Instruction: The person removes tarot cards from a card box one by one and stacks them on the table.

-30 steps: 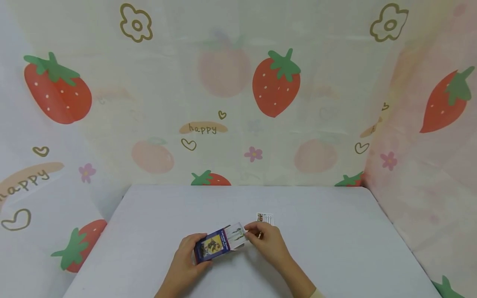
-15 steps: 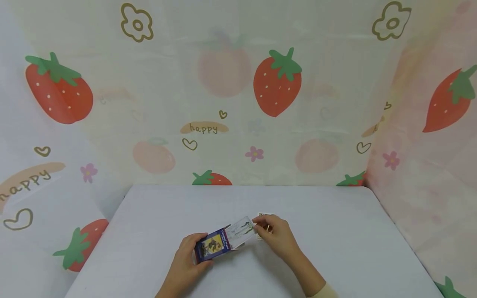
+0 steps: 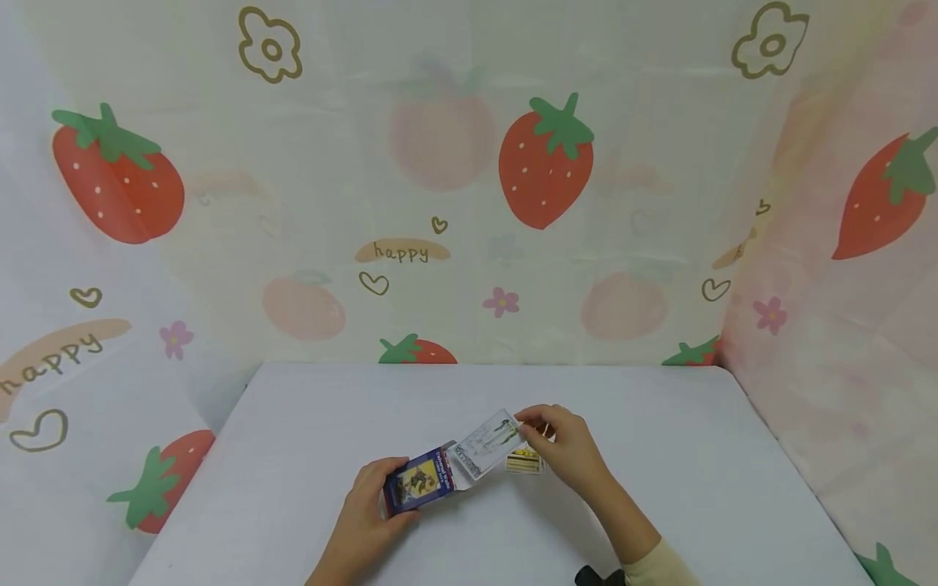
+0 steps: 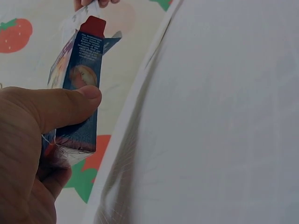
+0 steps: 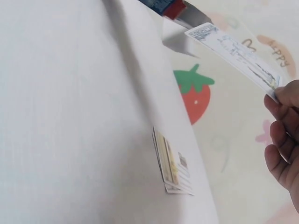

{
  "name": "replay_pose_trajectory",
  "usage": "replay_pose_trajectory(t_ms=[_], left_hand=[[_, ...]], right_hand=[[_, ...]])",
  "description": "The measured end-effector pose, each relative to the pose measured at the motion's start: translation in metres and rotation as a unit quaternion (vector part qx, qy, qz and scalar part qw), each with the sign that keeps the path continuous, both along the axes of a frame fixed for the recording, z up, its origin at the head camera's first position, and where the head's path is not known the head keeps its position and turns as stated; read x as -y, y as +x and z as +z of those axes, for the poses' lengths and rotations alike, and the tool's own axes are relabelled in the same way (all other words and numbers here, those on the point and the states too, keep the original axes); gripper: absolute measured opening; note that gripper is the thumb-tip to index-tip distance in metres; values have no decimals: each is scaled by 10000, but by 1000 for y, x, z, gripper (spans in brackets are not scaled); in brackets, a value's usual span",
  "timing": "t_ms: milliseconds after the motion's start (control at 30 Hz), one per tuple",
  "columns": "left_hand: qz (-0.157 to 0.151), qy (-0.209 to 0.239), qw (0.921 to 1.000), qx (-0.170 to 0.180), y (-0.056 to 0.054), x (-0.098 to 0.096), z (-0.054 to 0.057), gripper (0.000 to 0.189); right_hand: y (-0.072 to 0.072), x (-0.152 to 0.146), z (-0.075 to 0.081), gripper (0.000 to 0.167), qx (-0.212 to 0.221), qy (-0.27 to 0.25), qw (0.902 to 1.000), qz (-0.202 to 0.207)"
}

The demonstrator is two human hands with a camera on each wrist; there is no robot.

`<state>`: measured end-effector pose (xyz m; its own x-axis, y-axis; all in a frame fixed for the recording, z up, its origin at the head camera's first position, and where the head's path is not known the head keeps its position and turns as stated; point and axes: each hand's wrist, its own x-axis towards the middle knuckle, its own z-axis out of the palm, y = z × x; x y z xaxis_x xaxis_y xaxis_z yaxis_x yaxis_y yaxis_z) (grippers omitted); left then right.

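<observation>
My left hand (image 3: 370,505) grips a dark blue card box (image 3: 419,482) with a yellow picture on its front. The box is tilted, its open end up and to the right, and in the left wrist view the thumb lies along the narrow side of the box (image 4: 86,60), below a raised red flap (image 4: 93,26). Between thumb and fingers, my right hand (image 3: 567,448) pinches a pale illustrated card (image 3: 487,444) by its far corner. In the right wrist view this card (image 5: 236,53) appears apart from the box's mouth. Below the right hand, a small pile of cards (image 3: 524,462) lies on the table.
The white-covered table (image 3: 293,423) reaches back to a cloth backdrop (image 3: 469,268) printed with strawberries. More printed cloth hangs at the left and right sides. A black object (image 3: 599,576) shows at the bottom edge beside the right sleeve (image 3: 659,567).
My right hand has drawn the card up and right, out of the box, and turned it somewhat. More of the pile on the table shows now. The left hand and box have stayed put.
</observation>
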<state>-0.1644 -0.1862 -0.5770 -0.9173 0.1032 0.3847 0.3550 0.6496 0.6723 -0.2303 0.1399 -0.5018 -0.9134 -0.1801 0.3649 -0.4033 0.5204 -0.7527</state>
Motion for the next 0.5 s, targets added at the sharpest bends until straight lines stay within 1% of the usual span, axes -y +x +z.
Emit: replay_pose_trajectory(t_ms=[233,500], left_hand=[[8,-17,10000,-21,0,-1,1,84],[-2,-12,10000,-86,0,-2,2,84]], right_hand=[[-15,-16,2,16,95,8,9999,-48],[-37,-31,4,15,302,-4,9995,-46]])
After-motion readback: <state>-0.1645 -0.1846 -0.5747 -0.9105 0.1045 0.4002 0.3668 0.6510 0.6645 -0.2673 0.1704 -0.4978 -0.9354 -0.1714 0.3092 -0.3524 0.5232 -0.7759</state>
